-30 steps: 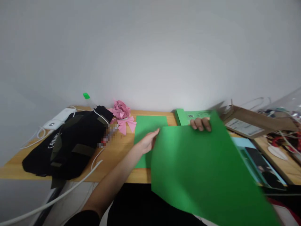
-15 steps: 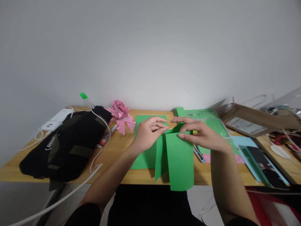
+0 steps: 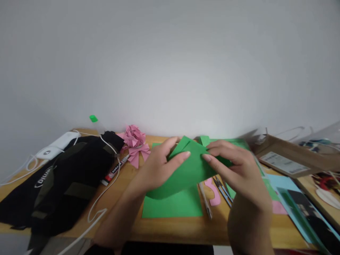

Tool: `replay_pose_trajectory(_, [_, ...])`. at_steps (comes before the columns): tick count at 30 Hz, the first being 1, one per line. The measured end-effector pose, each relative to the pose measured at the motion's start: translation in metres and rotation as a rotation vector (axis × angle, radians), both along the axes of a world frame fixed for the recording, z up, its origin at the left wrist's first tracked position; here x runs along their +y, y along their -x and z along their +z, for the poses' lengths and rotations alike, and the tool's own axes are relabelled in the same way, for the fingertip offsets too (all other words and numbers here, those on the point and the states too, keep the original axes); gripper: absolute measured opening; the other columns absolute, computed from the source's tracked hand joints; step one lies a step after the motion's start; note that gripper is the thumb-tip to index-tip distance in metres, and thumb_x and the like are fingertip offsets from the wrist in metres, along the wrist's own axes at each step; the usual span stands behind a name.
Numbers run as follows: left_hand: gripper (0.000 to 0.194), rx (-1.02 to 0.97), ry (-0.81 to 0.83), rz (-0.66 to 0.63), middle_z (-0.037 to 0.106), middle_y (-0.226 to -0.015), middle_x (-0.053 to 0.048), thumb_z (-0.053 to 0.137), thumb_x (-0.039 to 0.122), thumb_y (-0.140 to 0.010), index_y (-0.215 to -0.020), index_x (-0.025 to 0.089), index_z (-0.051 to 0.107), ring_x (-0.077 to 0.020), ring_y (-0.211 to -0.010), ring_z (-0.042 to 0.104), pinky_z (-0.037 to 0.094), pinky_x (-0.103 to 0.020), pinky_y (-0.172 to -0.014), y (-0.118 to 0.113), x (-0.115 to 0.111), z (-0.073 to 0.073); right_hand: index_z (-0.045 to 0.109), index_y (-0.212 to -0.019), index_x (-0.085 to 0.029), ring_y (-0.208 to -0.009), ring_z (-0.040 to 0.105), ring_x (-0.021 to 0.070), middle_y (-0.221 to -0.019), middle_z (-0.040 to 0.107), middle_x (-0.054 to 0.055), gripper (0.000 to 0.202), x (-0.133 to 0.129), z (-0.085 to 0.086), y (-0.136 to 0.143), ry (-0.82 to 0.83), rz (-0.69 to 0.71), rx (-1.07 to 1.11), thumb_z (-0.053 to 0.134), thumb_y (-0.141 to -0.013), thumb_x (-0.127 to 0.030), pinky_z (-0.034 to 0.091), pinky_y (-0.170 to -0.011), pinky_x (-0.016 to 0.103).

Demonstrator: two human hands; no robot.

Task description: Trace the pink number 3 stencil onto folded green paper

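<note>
A folded green paper [image 3: 190, 170] is held up above the table between both hands, with a pointed corner at its top. My left hand [image 3: 163, 164] grips its left side, thumb lying on the near face. On the right side, my right hand [image 3: 231, 163] pinches it with the thumb in front and the fingers behind. Beneath lies a flat green sheet [image 3: 172, 205] on the wooden table. Right of that sheet are a pen-like tool [image 3: 205, 202], a curved pink paper piece [image 3: 214, 194] and scissors [image 3: 223, 189].
On the left lie a black bag [image 3: 87, 173], a white device [image 3: 57, 145] with cables and a glue tube [image 3: 114, 171]. Pink paper flowers [image 3: 135, 136] are at the back. To the right are a cardboard box [image 3: 297, 154] and light blue sheets [image 3: 284, 184].
The green paper has turned from hanging down to a tilted position, and my left hand has taken hold of it. The view has shifted, uncovering the pink piece and the pen-like tool.
</note>
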State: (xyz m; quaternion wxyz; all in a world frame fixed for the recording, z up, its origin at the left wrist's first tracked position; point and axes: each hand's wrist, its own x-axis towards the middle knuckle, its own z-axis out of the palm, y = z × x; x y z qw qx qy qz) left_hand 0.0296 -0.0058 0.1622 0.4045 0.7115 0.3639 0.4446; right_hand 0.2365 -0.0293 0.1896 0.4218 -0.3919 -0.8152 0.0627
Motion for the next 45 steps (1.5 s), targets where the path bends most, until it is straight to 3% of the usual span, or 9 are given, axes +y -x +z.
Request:
replay_pose_trajectory(2, [0.016, 0.089, -0.050, 0.024, 0.068, -0.086, 0.000, 0.058, 0.035, -0.092, -0.093, 0.020, 0.060, -0.0147, -0.079, 0.062, 0.046, -0.025, -0.071, -0.003, 0.002, -0.002, 0.063, -0.075, -0.020, -0.072, 0.065, 0.0132, -0.075, 0.067, 0.002, 0.014, 0.000, -0.003, 0.004, -0.041, -0.039, -0.013, 0.063, -0.089, -0.019, 0.051, -0.064, 0.026])
replay_pose_trajectory(7, [0.025, 0.204, -0.078, 0.035, 0.061, -0.072, 0.001, 0.053, 0.038, -0.094, -0.078, 0.019, 0.056, -0.0138, -0.066, 0.055, 0.041, -0.026, -0.062, -0.009, 0.006, -0.005, 0.064, -0.081, -0.020, -0.078, 0.066, 0.0137, -0.082, 0.069, 0.002, 0.008, -0.001, -0.013, 0.006, -0.068, -0.110, -0.048, 0.064, -0.089, -0.017, 0.053, -0.071, 0.027])
replay_pose_trajectory(14, [0.018, 0.169, -0.040, -0.105, 0.069, -0.086, -0.001, 0.050, 0.032, -0.096, -0.089, 0.019, 0.061, -0.0167, -0.082, 0.063, 0.046, -0.028, -0.073, -0.010, 0.007, -0.005, 0.064, -0.081, -0.021, -0.073, 0.066, 0.0129, -0.080, 0.069, 0.002, 0.009, -0.007, -0.010, 0.007, 0.009, -0.094, -0.051, 0.064, -0.089, -0.016, 0.054, -0.066, 0.024])
replay_pose_trajectory(19, [0.020, 0.128, -0.007, -0.017, 0.068, -0.082, 0.000, 0.055, 0.038, -0.093, -0.085, 0.021, 0.063, -0.0164, -0.077, 0.062, 0.047, -0.028, -0.067, -0.007, 0.003, -0.002, 0.065, -0.083, -0.025, -0.076, 0.068, 0.0170, -0.083, 0.070, 0.002, 0.008, -0.012, -0.009, 0.005, 0.082, -0.129, -0.043, 0.063, -0.090, -0.021, 0.056, -0.068, 0.030])
replay_pose_trajectory(25, [0.019, 0.156, 0.004, -0.053, 0.069, -0.082, 0.000, 0.053, 0.035, -0.094, -0.084, 0.021, 0.064, -0.0171, -0.080, 0.064, 0.048, -0.027, -0.066, -0.012, 0.001, 0.001, 0.064, -0.083, -0.025, -0.079, 0.068, 0.0158, -0.083, 0.070, 0.002, 0.007, -0.012, -0.011, 0.005, 0.093, -0.142, -0.039, 0.064, -0.090, -0.023, 0.056, -0.073, 0.029])
replay_pose_trajectory(31, [0.021, 0.159, -0.023, -0.073, 0.069, -0.084, 0.001, 0.050, 0.032, -0.097, -0.084, 0.021, 0.063, -0.0149, -0.077, 0.063, 0.047, -0.026, -0.067, -0.012, 0.003, -0.002, 0.064, -0.080, -0.024, -0.072, 0.066, 0.0146, -0.081, 0.068, 0.001, 0.011, -0.007, -0.011, 0.009, 0.117, -0.122, -0.037, 0.062, -0.090, -0.022, 0.052, -0.063, 0.028])
replay_pose_trajectory(38, [0.019, 0.183, -0.050, -0.049, 0.067, -0.079, 0.001, 0.050, 0.031, -0.096, -0.086, 0.021, 0.063, -0.0153, -0.075, 0.062, 0.046, -0.026, -0.066, -0.014, 0.007, -0.007, 0.064, -0.077, -0.023, -0.071, 0.066, 0.0142, -0.078, 0.069, 0.001, 0.014, -0.004, -0.012, 0.009, 0.109, -0.120, -0.045, 0.061, -0.091, -0.021, 0.050, -0.062, 0.027])
replay_pose_trajectory(45, [0.021, 0.258, -0.097, -0.026, 0.065, -0.078, 0.001, 0.047, 0.028, -0.098, -0.084, 0.019, 0.060, -0.0136, -0.072, 0.059, 0.042, -0.025, -0.065, -0.023, 0.011, -0.016, 0.060, -0.075, -0.020, -0.064, 0.060, 0.0137, -0.071, 0.065, 0.001, 0.016, -0.005, -0.020, 0.013, 0.145, -0.282, -0.156, 0.061, -0.090, -0.025, 0.042, -0.055, 0.026])
